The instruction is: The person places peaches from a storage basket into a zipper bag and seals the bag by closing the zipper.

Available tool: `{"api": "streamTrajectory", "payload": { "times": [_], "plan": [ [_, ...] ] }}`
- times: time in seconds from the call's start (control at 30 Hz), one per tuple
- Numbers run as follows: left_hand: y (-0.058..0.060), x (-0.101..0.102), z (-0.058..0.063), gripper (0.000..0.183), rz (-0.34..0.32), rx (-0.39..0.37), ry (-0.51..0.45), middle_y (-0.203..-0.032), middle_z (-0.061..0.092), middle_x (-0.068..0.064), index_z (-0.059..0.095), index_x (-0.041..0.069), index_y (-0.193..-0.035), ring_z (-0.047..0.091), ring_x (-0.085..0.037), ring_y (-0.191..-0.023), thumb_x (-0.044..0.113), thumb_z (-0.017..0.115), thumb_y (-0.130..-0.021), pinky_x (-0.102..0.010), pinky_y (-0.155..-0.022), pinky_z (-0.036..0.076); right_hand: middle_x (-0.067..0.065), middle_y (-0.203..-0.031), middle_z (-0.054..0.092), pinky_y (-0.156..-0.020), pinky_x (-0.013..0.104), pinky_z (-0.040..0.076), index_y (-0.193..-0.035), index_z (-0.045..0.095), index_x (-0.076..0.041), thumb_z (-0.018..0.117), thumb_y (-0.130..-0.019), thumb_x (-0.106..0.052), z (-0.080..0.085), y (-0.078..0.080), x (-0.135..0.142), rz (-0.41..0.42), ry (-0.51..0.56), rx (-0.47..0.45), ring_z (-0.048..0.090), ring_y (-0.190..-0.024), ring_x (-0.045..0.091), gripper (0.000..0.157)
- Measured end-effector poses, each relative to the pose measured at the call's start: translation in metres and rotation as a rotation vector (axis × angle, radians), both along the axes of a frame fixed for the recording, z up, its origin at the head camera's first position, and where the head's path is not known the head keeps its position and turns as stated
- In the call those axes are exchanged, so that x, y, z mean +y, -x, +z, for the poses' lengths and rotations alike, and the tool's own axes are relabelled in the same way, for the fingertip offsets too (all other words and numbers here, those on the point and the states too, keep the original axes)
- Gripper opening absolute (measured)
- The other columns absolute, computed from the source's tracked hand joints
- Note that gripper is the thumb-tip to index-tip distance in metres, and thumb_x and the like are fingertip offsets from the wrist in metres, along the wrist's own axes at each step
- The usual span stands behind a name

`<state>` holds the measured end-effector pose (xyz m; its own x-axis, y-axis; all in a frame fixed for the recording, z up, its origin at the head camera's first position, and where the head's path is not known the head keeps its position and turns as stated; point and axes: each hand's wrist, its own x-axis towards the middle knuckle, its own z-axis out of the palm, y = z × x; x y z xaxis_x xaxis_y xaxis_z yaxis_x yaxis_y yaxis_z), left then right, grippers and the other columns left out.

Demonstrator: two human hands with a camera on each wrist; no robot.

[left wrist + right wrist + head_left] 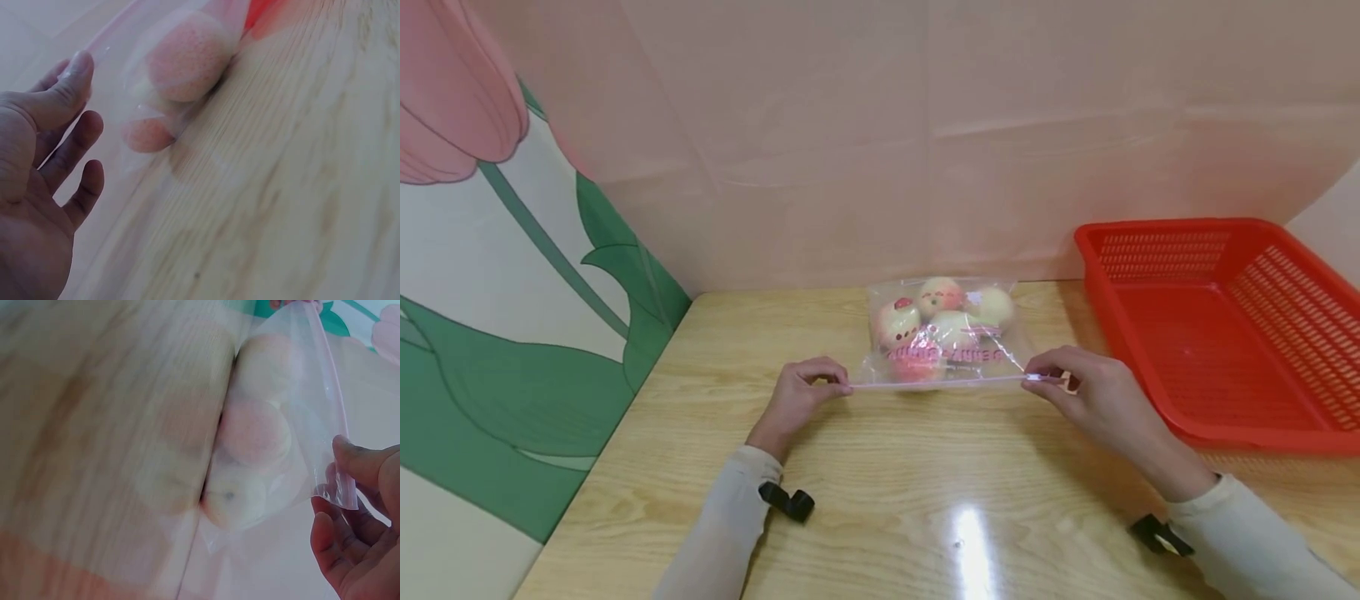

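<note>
A clear zip bag (pixel 953 354) with pink print lies on the table, its zip edge towards me. Several pale yellow and pink fruits, which look like peaches (pixel 898 323), fill it. At the left end of the zip edge, my left hand (pixel 801 396) pinches the corner between thumb and finger. My right hand (pixel 1093 396) pinches the other end of the pink zip strip (pixel 334 381), where a small white piece shows. The strip is stretched between both hands. In the left wrist view, the lower fingers of my left hand (pixel 44 162) are spread off the bag.
A red plastic basket (pixel 1247 435) with slotted walls stands on the right, close beside my right hand. The wooden table (pixel 865 500) meets a pinkish backdrop (pixel 820 167) behind the bag. A panel with a painted tulip (pixel 512 367) borders the left side.
</note>
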<state>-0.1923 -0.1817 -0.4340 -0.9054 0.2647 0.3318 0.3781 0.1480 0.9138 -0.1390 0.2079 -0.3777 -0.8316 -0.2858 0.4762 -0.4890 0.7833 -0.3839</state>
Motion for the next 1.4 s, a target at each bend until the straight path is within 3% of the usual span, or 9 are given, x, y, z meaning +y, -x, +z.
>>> {"api": "streamTrajectory", "payload": {
  "times": [0.27, 0.4, 0.53, 0.83, 1.03, 1.4],
  "plan": [
    [-0.0003, -0.0011, 0.0010, 0.018, 0.001, 0.000, 0.000, -0.078, 0.070, 0.009, 0.076, 0.014, -0.077, 0.062, -0.010, -0.077, -0.004, 0.078, -0.079, -0.024, -0.079, 0.052, -0.006, -0.082, 0.069, -0.060, 0.025, 0.054, -0.091, 0.071, -0.018, 0.085, -0.075, -0.008, -0.0012, -0.0020, 0.0007, 0.002, 0.018, 0.033, 0.055, -0.072, 0.006, 0.024],
    [-0.0002, -0.0010, 0.0000, 0.006, -0.004, -0.010, 0.005, -0.079, 0.071, 0.004, 0.075, 0.007, -0.078, 0.063, -0.011, -0.078, 0.007, 0.081, -0.080, -0.025, -0.080, 0.052, -0.007, -0.081, 0.067, -0.060, 0.024, 0.053, -0.090, 0.069, -0.018, 0.085, -0.075, -0.007, -0.0030, -0.0030, 0.0017, 0.000, 0.039, 0.035, 0.054, -0.072, 0.003, 0.024],
    [-0.0005, -0.0017, -0.0006, 0.021, 0.001, -0.019, 0.014, -0.079, 0.071, -0.004, 0.074, 0.001, -0.080, 0.063, -0.011, -0.078, 0.020, 0.082, -0.079, -0.025, -0.081, 0.052, -0.008, -0.081, 0.066, -0.060, 0.022, 0.052, -0.089, 0.069, -0.018, 0.084, -0.076, -0.007, -0.0049, -0.0031, 0.0028, 0.005, 0.064, 0.031, 0.054, -0.073, 0.000, 0.024],
    [-0.0011, -0.0006, -0.0003, 0.007, 0.018, -0.017, 0.022, -0.080, 0.071, -0.006, 0.073, 0.001, -0.079, 0.062, -0.010, -0.078, 0.003, 0.080, -0.080, -0.025, -0.082, 0.051, -0.007, -0.082, 0.068, -0.062, 0.015, 0.049, -0.090, 0.069, -0.020, 0.083, -0.079, -0.010, -0.0049, -0.0049, 0.0048, -0.030, 0.115, -0.029, 0.054, -0.075, -0.001, 0.020],
    [-0.0018, -0.0013, -0.0001, 0.011, 0.025, -0.022, 0.025, -0.080, 0.071, -0.006, 0.073, 0.001, -0.079, 0.063, -0.010, -0.078, 0.009, 0.081, -0.080, -0.025, -0.083, 0.052, -0.006, -0.082, 0.069, -0.063, 0.012, 0.046, -0.089, 0.069, -0.019, 0.083, -0.079, -0.010, -0.0067, -0.0041, 0.0061, -0.048, 0.157, -0.041, 0.054, -0.073, -0.002, 0.019],
    [-0.0032, -0.0008, 0.0025, 0.013, 0.033, -0.026, 0.033, -0.080, 0.071, -0.006, 0.073, 0.002, -0.079, 0.063, -0.010, -0.078, 0.013, 0.081, -0.080, -0.025, -0.081, 0.052, -0.002, -0.086, 0.072, -0.065, 0.011, 0.047, -0.093, 0.071, -0.018, 0.079, -0.084, -0.019, -0.0097, -0.0037, 0.0064, -0.107, 0.241, -0.167, 0.055, -0.072, 0.004, 0.012]
  ]
}}
